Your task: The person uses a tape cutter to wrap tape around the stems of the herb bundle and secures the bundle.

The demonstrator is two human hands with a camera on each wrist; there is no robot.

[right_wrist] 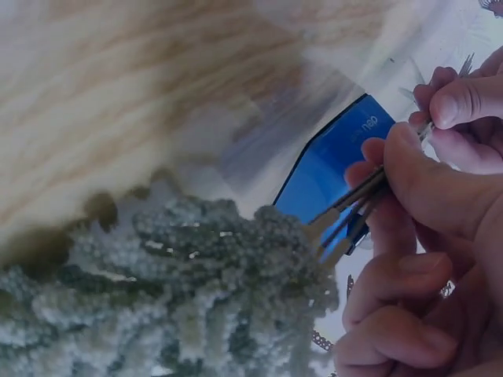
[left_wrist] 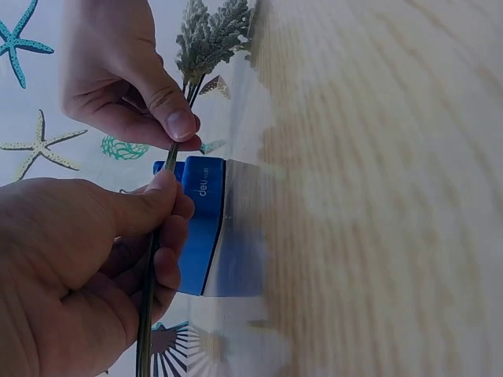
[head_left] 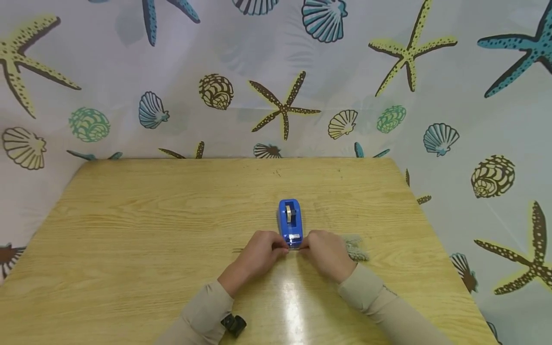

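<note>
A bunch of artificial-looking flower stems with grey-green, fluffy heads (right_wrist: 196, 290) runs sideways between both hands, close in front of a blue tape dispenser (head_left: 282, 225). My left hand (head_left: 261, 250) pinches the thin dark stems (left_wrist: 147, 314) between thumb and fingers, their bare ends sticking out to the left. With thumb and fingertips my right hand (head_left: 327, 254) holds the same stems nearer the heads, which stick out past its right side. In the left wrist view the two sets of fingertips almost meet on the stems. The dispenser carries a tape roll (head_left: 289, 213).
The wooden table (head_left: 151, 215) reaches back to a curtain (head_left: 194, 57) printed with shells and starfish, which also hangs along both sides. A small black device (head_left: 234, 325) is strapped at the left sleeve.
</note>
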